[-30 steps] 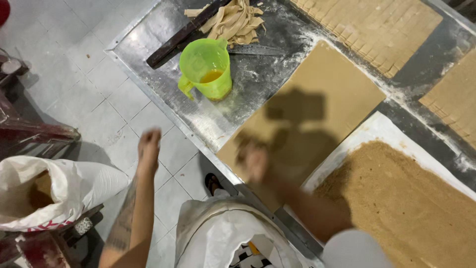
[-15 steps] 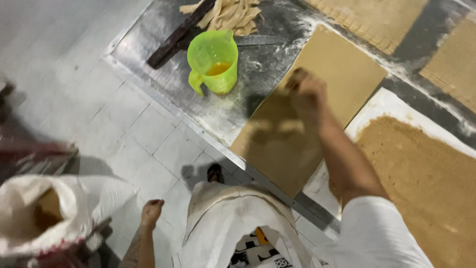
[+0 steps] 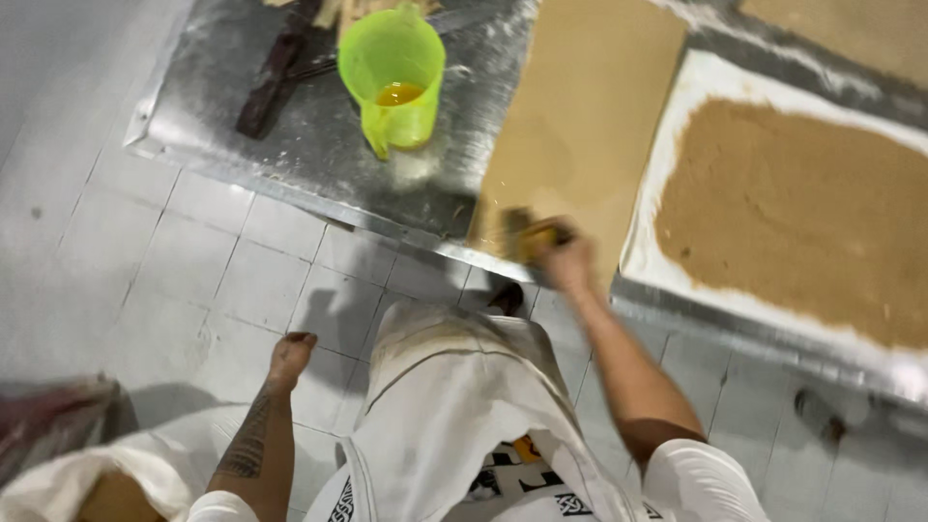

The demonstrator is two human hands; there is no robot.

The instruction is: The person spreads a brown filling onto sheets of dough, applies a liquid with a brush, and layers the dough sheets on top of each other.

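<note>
Now right hand [image 3: 565,259] brushing dough sheet [image 3: 585,116].

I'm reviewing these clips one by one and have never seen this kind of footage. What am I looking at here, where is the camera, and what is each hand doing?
There is no machine: a person wears a camera on the head, looking down at their own arms and white apron. The right hand is blurred and grips something yellowish that I cannot identify, at the near edge of a flat tan dough sheet on a floured metal table. The left hand hangs empty over the tiled floor. On the table stand a green jug holding orange liquid, a dark stick-like tool, and a white-edged sheet spread with brown crumbly filling.
</note>
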